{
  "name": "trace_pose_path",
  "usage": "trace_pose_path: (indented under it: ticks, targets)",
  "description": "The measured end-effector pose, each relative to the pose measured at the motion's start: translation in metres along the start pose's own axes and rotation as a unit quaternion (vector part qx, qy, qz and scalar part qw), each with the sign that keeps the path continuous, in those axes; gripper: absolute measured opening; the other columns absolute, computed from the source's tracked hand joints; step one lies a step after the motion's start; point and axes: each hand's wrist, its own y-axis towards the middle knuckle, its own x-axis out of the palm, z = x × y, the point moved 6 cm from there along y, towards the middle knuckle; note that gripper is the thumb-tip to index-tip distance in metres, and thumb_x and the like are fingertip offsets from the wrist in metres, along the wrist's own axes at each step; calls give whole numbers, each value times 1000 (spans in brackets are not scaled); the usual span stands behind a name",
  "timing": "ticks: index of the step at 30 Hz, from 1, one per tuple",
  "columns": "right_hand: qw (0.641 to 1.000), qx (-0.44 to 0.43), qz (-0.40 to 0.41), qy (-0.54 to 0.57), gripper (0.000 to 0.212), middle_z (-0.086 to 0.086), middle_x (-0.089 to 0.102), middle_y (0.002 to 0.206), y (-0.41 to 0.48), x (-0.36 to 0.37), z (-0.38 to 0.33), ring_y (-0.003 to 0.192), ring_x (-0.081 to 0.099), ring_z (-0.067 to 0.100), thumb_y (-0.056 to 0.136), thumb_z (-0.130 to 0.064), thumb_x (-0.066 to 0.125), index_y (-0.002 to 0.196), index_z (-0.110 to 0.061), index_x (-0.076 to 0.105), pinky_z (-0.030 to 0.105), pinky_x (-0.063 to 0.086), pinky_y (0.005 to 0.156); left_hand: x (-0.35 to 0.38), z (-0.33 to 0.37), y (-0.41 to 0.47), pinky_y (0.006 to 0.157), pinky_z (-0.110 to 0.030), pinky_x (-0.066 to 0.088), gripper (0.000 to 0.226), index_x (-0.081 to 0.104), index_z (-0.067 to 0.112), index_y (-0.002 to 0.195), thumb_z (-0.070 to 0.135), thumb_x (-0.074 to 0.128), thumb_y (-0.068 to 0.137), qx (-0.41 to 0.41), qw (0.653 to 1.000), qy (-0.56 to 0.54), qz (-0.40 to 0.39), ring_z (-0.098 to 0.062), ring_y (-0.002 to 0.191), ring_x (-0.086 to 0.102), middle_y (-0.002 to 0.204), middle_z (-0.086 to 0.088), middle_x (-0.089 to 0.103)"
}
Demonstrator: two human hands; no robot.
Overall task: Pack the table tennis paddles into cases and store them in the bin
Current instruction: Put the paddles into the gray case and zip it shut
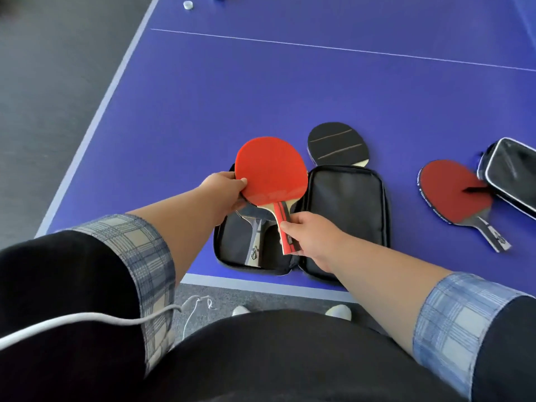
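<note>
Blue tabletop (261,82), open case (348,204) at its 6 o'clock edge. Over the case's left half hovers red paddle (269,166): left hand (223,192) pinches blade rim at 9 o'clock, right hand (307,233) grips handle. Best lowered flat onto packed paddle (255,239), handles aligned, clear of zipper.

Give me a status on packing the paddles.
Done: a first paddle already lies in the open case. In hand: the left hand and right hand hold the bright red paddle over it. Left: the black paddle and dark red paddle lie loose on the table; the second case waits; no bin in view.
</note>
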Motion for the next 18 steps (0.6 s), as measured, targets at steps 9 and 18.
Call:
trace_pose_path:
  ticks: [9,18]
  targets:
    - [993,25,80,-87,16,1,64,79,12,22,8,72,62,20,97,-33,59,82,-29,61,46,59,85,-15,-11,25,83,-45,59,26,65,24,117,27,55,93,68,970,232,29,-28,79,70,94,0,71]
    - [983,79,63,-155,14,2,65,89,12,29,20,78,62,17,97,-33,60,103,-21,59,31,52,70,-16,-30,28,58,-27,49,38,59,23,129,23,54,91,76,963,258,8,-18,73,66,107,5,71]
